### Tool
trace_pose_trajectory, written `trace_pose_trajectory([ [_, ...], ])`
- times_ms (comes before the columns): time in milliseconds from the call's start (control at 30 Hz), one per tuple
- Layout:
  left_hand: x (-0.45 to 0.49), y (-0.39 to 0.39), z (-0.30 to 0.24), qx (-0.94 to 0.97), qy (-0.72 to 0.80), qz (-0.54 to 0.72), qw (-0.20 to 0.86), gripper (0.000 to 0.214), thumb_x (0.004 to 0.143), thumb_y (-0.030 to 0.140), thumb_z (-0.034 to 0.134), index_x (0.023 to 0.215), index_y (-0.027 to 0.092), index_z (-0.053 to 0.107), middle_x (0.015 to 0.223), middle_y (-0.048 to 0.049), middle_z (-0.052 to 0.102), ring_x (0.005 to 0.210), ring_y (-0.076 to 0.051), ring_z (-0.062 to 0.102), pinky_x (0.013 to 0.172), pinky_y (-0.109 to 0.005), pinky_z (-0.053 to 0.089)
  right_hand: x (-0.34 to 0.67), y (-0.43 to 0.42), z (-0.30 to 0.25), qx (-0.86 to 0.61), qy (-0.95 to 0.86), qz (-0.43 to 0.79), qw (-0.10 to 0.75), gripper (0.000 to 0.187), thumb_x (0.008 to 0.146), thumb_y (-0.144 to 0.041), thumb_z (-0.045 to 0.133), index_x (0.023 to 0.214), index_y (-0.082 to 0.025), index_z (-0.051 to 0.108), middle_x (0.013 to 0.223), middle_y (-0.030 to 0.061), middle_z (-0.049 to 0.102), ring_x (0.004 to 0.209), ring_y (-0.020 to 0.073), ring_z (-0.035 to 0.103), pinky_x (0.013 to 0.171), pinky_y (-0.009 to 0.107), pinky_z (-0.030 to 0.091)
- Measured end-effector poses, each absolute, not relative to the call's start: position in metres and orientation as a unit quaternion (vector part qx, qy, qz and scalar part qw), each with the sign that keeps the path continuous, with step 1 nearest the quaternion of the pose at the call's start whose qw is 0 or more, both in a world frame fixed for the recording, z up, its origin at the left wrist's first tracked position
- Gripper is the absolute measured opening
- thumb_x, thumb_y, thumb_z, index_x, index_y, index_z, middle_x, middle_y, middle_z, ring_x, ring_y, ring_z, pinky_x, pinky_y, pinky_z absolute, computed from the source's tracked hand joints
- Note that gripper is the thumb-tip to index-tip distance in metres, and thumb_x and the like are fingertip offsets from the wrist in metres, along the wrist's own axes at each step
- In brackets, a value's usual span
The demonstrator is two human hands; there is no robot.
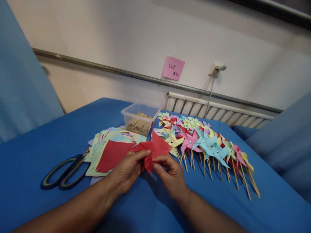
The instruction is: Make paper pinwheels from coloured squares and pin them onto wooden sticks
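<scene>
Between my two hands is a red paper pinwheel (156, 145), its blades folded in toward the middle and no stick visible on it. My left hand (131, 166) pinches it from the left, thumb lying over the front near the centre. With thumb and fingertips, my right hand (171, 173) grips its lower right edge. Whether a pin is in the centre I cannot tell. Just left of the hands lies a pile of coloured paper sheets (97, 158) with a red sheet (115, 155) on top. Scissors (65, 173) with dark handles rest beside the pile, their blades hidden under the paper.
A clear plastic box (126, 113) of thin wooden sticks (139, 123) stands behind the paper pile. To the right, many finished pinwheels (204, 140) on sticks lie in rows on the blue cloth (31, 155). Behind are a wall, a pipe (116, 72) and a radiator (216, 111).
</scene>
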State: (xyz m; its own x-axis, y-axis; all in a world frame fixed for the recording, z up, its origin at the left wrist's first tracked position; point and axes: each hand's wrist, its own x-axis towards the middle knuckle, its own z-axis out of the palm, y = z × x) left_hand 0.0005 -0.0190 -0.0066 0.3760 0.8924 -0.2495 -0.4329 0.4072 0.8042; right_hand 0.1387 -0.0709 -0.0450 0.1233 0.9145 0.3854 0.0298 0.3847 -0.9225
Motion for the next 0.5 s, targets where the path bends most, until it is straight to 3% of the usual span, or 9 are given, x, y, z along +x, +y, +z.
trace_pose_trajectory([
  [67, 0.002, -0.021, -0.008, 0.336, 0.354, 0.428, 0.76, 0.005, 0.069, 0.016, 0.074, 0.067, 0.014, 0.07, 0.064, -0.001, 0.071, 0.06, -0.013, 0.063, 0.061, -0.023, 0.052, 0.139, -0.068, -0.046, -0.426, -0.506, 0.401, 0.633, 0.008, 0.081, -0.027, 0.066, 0.084, -0.02, 0.068, 0.076, 0.001, 0.066, 0.07, 0.0145, 0.059, 0.068, 0.028, 0.046],
  [267, 0.008, -0.023, -0.009, 0.368, 0.351, 0.417, 0.753, 0.005, 0.067, 0.015, 0.074, 0.071, 0.014, 0.071, 0.068, -0.0025, 0.073, 0.065, -0.014, 0.065, 0.066, -0.025, 0.052, 0.14, -0.059, -0.048, -0.449, -0.428, 0.445, 0.646, 0.025, 0.073, -0.039, 0.072, 0.068, -0.018, 0.06, 0.059, -0.0028, 0.059, 0.055, 0.0109, 0.052, 0.056, 0.024, 0.04],
  [500, 0.008, -0.025, -0.014, 0.376, 0.373, 0.397, 0.75, 0.013, 0.067, 0.017, 0.076, 0.08, 0.014, 0.072, 0.073, -0.0034, 0.074, 0.07, -0.015, 0.065, 0.069, -0.025, 0.051, 0.143, -0.059, -0.049, -0.481, -0.441, 0.414, 0.634, 0.023, 0.071, -0.033, 0.07, 0.063, -0.018, 0.054, 0.056, -0.005, 0.052, 0.052, 0.0092, 0.044, 0.05, 0.021, 0.035],
])
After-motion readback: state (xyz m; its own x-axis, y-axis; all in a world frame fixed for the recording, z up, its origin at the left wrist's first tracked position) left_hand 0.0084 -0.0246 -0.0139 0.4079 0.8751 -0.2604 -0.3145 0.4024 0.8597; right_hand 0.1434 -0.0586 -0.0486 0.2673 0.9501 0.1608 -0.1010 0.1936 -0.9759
